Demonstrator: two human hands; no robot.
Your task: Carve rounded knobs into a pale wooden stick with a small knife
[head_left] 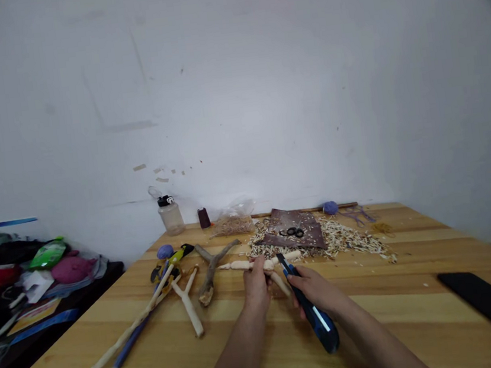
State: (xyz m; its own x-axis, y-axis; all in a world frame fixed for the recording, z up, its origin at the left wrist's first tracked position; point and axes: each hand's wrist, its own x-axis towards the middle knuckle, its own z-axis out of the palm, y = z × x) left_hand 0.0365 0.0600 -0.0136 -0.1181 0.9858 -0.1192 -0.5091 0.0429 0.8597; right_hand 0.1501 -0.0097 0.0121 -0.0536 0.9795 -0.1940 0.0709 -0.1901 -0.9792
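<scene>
1. The left hand (255,284) and right hand (314,290) are bare and slim, and the left fingers (260,267) and right fingers (296,281) form their far ends.
2. Just behind the fingers, each hand broadens across the back, then narrows to a smooth wrist.
3. Farther back from the fingers, the left forearm (239,352) and right forearm (375,335) are long, bare and gradually wider, running off the lower edge of the view.
4. Nails and fine skin detail on the fingers are too small to tell.

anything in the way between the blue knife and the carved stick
Nothing visible is: the blue utility knife in the right hand reaches the carved wooden stick, held by the left hand, and no other object lies between them.
</scene>
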